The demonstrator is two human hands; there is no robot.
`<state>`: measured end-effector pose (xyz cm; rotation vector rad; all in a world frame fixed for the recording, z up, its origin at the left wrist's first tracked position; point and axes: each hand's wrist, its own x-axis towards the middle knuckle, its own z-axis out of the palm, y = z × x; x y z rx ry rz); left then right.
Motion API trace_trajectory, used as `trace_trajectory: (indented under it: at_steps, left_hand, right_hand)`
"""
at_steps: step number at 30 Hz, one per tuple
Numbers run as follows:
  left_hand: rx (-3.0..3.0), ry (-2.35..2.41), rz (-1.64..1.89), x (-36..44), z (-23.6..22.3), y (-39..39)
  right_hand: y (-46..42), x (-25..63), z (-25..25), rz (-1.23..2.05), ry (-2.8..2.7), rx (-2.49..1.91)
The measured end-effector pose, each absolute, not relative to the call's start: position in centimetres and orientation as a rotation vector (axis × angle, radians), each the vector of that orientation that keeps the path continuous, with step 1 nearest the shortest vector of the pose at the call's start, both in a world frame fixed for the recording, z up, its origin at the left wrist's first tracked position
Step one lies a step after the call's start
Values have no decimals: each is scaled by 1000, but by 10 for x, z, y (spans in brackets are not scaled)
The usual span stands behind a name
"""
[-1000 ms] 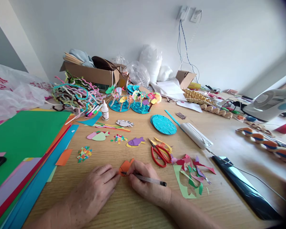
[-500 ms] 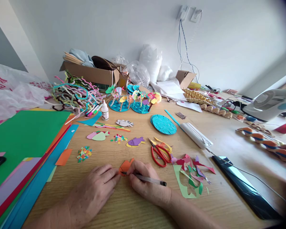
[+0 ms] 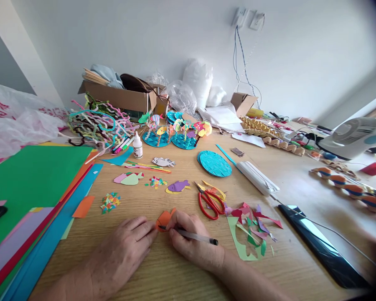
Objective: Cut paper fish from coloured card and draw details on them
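An orange paper fish [image 3: 163,219] lies on the table in front of me, partly covered by my right hand. Closed around a pen [image 3: 194,235], my right hand [image 3: 189,240] holds its tip against the fish, where a dark line shows. My left hand [image 3: 128,240] lies flat with its fingers stretched out, their tips at the fish's left edge. Just beyond are a purple paper fish [image 3: 179,186] on a yellow one and red-handled scissors [image 3: 209,205]. Paper confetti [image 3: 110,202] forms a small pile ahead of my left hand.
Coloured paper sheets [image 3: 34,175] are stacked at left. Paper scraps [image 3: 252,225], a black phone [image 3: 319,246] and a white power strip [image 3: 258,177] lie at right. Further back stand a glue bottle [image 3: 138,146], blue discs [image 3: 214,163] and pipe cleaners [image 3: 100,121].
Both hands, the pen and the orange fish look almost unchanged. The whole view has shifted very slightly.
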<state>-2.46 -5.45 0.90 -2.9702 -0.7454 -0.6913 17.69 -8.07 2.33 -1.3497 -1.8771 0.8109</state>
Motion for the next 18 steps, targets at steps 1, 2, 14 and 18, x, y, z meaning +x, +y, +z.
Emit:
trace_trajectory:
  at_steps: [1, 2, 14, 18]
  left_hand:
    - [-2963, -749, -704, -25, 8, -55]
    - [-2957, -753, -716, -25, 7, -55]
    - [-2954, -768, -715, -24, 11, -54]
    - [-2934, -738, -718, -24, 11, -54]
  right_hand:
    - [-81, 177, 24, 818, -1875, -1354]
    - [-81, 177, 24, 819, -1872, -1357]
    - [-81, 177, 25, 800, -1882, -1349]
    - [-81, 177, 26, 807, -1883, -1358]
